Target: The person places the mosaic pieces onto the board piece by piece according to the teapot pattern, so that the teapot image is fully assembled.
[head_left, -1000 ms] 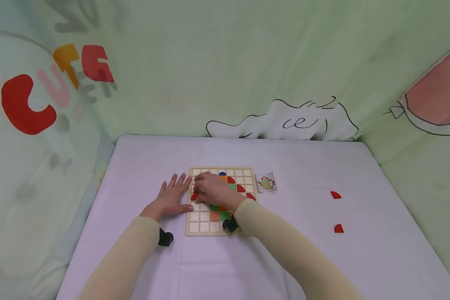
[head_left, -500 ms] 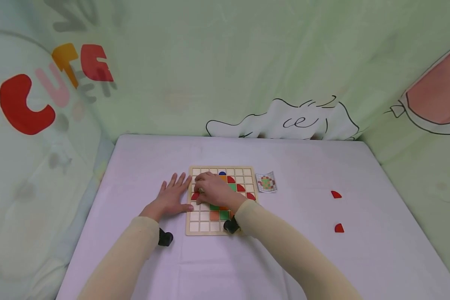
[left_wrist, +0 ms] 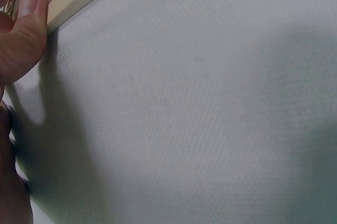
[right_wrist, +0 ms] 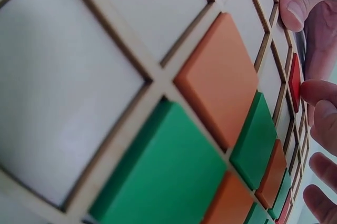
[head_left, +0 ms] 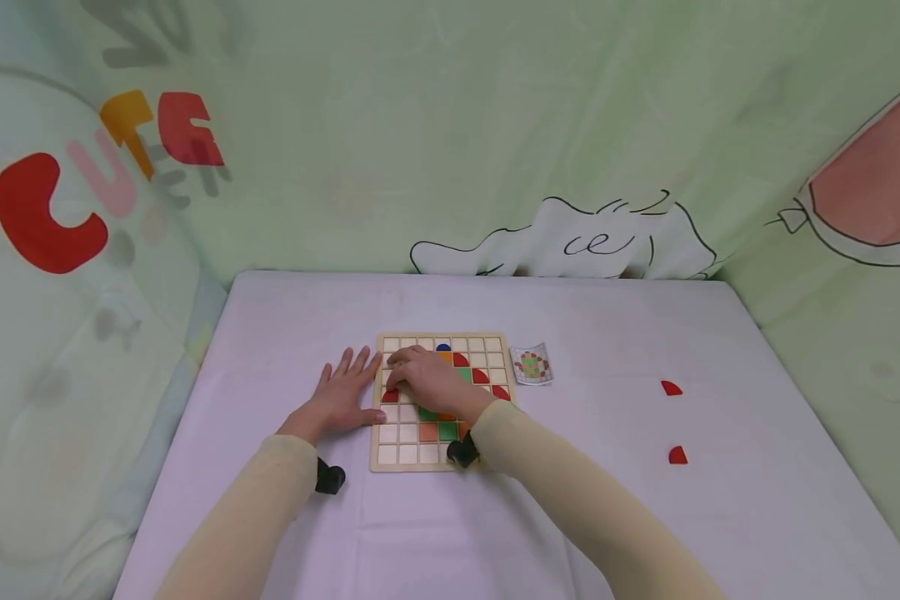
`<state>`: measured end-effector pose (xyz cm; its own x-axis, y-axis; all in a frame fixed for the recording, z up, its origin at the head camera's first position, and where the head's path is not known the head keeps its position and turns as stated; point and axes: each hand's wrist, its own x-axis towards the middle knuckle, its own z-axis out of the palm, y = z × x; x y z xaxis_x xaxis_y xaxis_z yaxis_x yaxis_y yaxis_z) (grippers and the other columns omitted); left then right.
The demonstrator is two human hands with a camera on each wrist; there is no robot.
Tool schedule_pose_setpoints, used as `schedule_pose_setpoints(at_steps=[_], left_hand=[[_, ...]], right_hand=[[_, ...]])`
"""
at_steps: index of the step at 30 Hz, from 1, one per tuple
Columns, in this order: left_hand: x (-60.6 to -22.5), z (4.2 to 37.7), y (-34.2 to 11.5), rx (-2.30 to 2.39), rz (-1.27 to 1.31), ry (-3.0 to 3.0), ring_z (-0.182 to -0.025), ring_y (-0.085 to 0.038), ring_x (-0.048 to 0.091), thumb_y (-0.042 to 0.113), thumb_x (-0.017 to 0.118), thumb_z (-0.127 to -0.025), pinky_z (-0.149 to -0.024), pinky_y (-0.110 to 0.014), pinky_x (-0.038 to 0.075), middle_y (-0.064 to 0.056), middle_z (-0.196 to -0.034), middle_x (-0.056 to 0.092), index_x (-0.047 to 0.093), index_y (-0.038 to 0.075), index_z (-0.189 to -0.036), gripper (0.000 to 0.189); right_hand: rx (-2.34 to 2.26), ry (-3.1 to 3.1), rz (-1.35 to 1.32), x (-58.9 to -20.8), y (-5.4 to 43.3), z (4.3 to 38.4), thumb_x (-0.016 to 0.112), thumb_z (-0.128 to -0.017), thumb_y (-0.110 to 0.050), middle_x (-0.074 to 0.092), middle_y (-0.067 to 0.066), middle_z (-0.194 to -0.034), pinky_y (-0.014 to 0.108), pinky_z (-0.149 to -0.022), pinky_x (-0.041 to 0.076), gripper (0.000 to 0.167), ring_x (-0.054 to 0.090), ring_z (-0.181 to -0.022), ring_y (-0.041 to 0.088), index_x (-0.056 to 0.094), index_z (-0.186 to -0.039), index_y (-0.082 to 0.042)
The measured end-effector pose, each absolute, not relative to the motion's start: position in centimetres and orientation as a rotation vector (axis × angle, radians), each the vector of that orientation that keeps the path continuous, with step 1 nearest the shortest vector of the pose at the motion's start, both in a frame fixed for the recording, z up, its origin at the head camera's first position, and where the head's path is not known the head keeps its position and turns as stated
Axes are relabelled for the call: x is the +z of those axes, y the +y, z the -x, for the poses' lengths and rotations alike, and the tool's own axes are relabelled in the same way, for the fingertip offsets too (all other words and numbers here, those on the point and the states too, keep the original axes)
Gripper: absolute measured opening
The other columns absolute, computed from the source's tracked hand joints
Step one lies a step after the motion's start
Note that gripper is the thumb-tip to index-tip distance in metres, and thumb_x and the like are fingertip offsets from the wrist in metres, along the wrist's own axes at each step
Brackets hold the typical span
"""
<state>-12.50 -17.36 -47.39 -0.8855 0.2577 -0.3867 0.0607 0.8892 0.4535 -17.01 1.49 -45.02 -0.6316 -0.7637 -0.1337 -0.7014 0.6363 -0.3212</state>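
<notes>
A wooden grid board (head_left: 407,454) lies on the table under both hands. My left hand (head_left: 341,398) spreads its fingers at the board's left edge, its thumb (left_wrist: 26,40) on the rim. Above the board's left half, my right hand (head_left: 437,379) bends its fingers loosely. One right fingertip is at or very near a red quarter-circle piece (head_left: 390,396) in the left column; whether they touch I cannot tell. Orange squares (right_wrist: 218,77) and green squares (right_wrist: 163,166) fill cells in the middle, some hidden by the right hand. A blue piece (head_left: 443,347) sits at the top.
A small pattern card (head_left: 532,365) lies beside the board's right edge. Two loose red quarter-circle pieces (head_left: 671,388) rest farther right on the white tablecloth (head_left: 607,500). Printed cloth walls (head_left: 345,167) stand behind and at both sides.
The right thumb and fingers have drawn back slightly from the left-column red piece, which now shows more fully. The left hand holds its place on the board's edge.
</notes>
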Motion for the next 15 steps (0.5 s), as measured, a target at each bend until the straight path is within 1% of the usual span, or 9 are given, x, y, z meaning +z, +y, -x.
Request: schedule_pose_setpoints(at_steps=[4, 8, 15], left_hand=[[-47.3, 12.5, -17.2, 0.607, -0.243, 2.606, -0.16, -0.04, -0.007, 0.042, 0.076, -0.091, -0.126, -0.066, -0.002, -0.015, -0.173, 0.003, 0.013, 0.011, -0.165, 0.102], [-47.1, 12.5, -17.0, 0.607, -0.247, 2.607, -0.16, -0.041, -0.007, 0.042, 0.076, -0.091, -0.126, -0.065, -0.002, -0.015, -0.173, 0.003, 0.014, 0.011, -0.165, 0.102], [-47.3, 12.3, -17.1, 0.587, -0.232, 2.609, -0.16, -0.04, -0.007, 0.043, 0.076, -0.091, -0.126, -0.065, -0.001, -0.015, -0.173, 0.003, 0.012, 0.01, -0.165, 0.103]], right_hand=[[-0.396, 2.583, 1.147, -44.9, 1.7, 17.0, 0.063, -0.102, -0.013, 0.062, 0.01, -0.143, 0.044, -0.119, 0.042, 0.02, 0.052, -0.139, 0.03, 0.079, -0.114, -0.015], [-0.508, 2.578, 1.033, -44.7, 2.5, 17.0, 0.062, -0.102, -0.011, 0.059, 0.01, -0.145, 0.046, -0.12, 0.04, 0.022, 0.05, -0.14, 0.031, 0.077, -0.117, -0.015], [-0.654, 2.648, 0.926, -44.4, 6.3, 16.9, 0.058, -0.103, -0.006, 0.059, 0.013, -0.144, 0.048, -0.118, 0.042, 0.024, 0.05, -0.139, 0.034, 0.076, -0.118, -0.012]])
